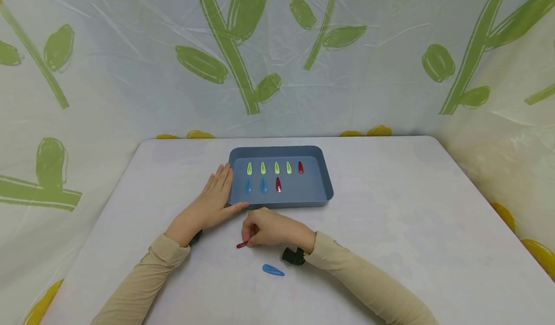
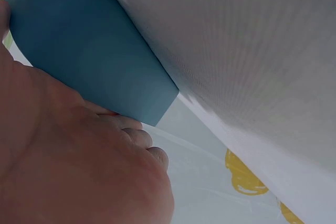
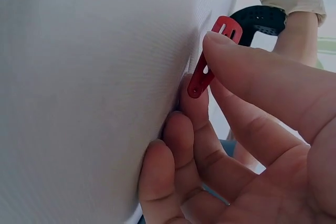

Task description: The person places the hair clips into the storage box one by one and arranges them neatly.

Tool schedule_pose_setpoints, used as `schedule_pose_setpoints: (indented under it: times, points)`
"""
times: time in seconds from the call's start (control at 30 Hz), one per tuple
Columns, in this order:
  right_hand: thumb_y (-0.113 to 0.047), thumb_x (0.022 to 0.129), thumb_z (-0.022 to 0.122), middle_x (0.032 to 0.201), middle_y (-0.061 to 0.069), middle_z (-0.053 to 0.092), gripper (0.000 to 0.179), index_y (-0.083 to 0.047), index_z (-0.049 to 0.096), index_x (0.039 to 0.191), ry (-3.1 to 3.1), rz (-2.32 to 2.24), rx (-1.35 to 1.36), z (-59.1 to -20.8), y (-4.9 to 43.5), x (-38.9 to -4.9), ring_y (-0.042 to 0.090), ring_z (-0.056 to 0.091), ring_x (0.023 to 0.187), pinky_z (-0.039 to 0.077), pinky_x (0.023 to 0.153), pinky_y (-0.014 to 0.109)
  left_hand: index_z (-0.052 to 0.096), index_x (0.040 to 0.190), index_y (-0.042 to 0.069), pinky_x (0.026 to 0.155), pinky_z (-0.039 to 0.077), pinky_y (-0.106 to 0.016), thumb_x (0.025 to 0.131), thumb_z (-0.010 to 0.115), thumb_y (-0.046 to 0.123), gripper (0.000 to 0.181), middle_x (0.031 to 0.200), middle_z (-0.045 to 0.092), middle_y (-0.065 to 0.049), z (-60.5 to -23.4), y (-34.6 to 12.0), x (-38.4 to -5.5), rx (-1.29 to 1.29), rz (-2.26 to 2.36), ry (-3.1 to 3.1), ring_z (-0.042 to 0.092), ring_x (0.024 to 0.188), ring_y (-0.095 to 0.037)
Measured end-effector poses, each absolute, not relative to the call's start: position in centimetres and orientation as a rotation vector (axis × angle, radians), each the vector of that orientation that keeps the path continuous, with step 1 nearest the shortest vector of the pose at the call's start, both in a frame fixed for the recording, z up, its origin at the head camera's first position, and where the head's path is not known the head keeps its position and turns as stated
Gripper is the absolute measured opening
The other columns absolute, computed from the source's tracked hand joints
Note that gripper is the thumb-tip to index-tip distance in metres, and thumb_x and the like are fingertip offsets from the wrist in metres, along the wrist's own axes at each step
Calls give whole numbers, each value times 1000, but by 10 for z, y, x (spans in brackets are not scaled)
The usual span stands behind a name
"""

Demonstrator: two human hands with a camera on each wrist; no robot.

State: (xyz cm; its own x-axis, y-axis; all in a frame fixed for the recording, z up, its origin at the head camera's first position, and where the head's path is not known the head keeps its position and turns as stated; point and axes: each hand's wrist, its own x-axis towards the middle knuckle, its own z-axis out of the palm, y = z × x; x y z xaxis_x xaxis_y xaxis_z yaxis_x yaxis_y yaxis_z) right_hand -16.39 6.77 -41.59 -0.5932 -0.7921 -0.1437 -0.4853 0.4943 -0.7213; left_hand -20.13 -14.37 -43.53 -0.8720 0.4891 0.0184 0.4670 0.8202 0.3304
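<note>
Between thumb and fingers, my right hand (image 1: 270,227) pinches a red snap hair clip (image 3: 198,80) just above the table, in front of the tray. My left hand (image 1: 212,202) has its fingers straight along the left wall of the blue-grey tray (image 1: 303,201), the thumb at its front edge. Inside the tray, the back row has several yellow-green hair clips (image 1: 262,168) and a red clip (image 1: 301,167) at its right end. The front row holds two blue clips (image 1: 263,186) and a red clip (image 1: 278,185). Nearer me, a loose blue hair clip (image 1: 273,270) lies on the table.
The white table (image 1: 390,209) extends around the tray on every side. Behind it hangs a pale sheet (image 1: 143,74) printed with green stems and yellow flowers. A black wrist camera (image 1: 294,256) sits under my right wrist, close to the loose blue clip.
</note>
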Motion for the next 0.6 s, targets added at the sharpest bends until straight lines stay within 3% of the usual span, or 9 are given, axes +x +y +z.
schedule_pose_setpoints:
  times: [0.6]
  points:
    - [2, 85, 76, 72, -7, 65, 10, -8, 72, 82, 2233, -930, -1071, -406, 74, -165, 3, 55, 63, 46, 60, 17, 2, 155, -9, 120, 0, -52, 94, 48, 68, 108, 163, -6, -23, -436, -144, -202, 776, 505, 2932, -12, 150, -33]
